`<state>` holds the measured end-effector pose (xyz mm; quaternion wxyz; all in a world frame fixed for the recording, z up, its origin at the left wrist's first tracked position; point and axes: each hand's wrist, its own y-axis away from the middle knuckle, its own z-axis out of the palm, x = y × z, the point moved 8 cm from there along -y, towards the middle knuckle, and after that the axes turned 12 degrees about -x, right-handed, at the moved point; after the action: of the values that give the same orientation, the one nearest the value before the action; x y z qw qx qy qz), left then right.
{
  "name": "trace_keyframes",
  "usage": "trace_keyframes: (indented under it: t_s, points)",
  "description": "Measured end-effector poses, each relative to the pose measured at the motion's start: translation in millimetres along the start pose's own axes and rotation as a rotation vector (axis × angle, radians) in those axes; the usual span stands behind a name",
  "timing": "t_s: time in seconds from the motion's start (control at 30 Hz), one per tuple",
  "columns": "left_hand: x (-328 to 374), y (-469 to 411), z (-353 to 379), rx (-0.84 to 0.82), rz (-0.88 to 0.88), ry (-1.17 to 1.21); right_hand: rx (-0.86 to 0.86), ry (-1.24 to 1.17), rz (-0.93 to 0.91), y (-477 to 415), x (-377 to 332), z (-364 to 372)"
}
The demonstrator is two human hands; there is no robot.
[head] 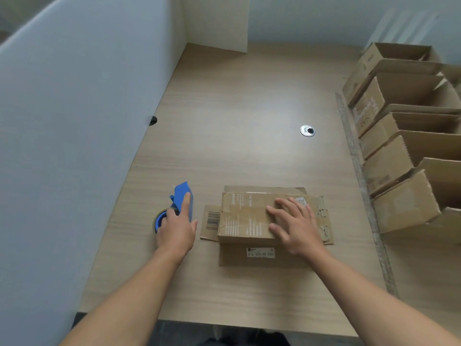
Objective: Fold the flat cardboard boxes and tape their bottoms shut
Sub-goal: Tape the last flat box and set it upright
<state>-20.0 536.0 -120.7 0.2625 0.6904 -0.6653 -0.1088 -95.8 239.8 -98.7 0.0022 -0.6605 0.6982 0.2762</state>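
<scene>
A small brown cardboard box [245, 218] lies on the wooden desk [237, 108] near the front edge, with its flaps spread out around it. My right hand [295, 224] presses flat on the box's top face, fingers spread. To the left lies a blue tape dispenser [183, 196] with a roll of tape. My left hand [175, 229] rests on the dispenser, index finger stretched along its blue body and the other fingers curled at the handle.
A row of several folded open-topped cardboard boxes [404, 146] lines the right side. A metal ruler strip [359, 171] runs along the desk beside them. A round cable grommet [307, 131] sits mid-desk. A grey partition [74, 121] walls the left side.
</scene>
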Motion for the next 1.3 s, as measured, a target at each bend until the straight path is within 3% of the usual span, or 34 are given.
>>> trace_keyframes:
  t_s: [0.5, 0.8, 0.93, 1.1, 1.3]
  points:
    - [-6.8, -29.6, 8.9, 0.031, 0.015, 0.162, 0.069, -0.037, -0.003, -1.8, 3.3, 0.1]
    - [-15.5, -20.0, -17.4, 0.047, 0.093, 0.114, 0.019, -0.028, 0.025, -3.1, 1.0, 0.6]
    - [0.4, 10.1, -52.7, 0.092, 0.234, 0.113, 0.021, -0.023, 0.015, -1.9, 1.1, 0.7]
    - [39.7, 51.1, -86.9, 0.089, 0.543, 0.048, 0.008, 0.032, 0.027, -3.7, -3.0, -5.8]
    - [96.6, 71.3, -69.4, 0.084, 0.899, -0.294, -0.005, -0.277, -0.012, -3.3, 3.3, -16.7]
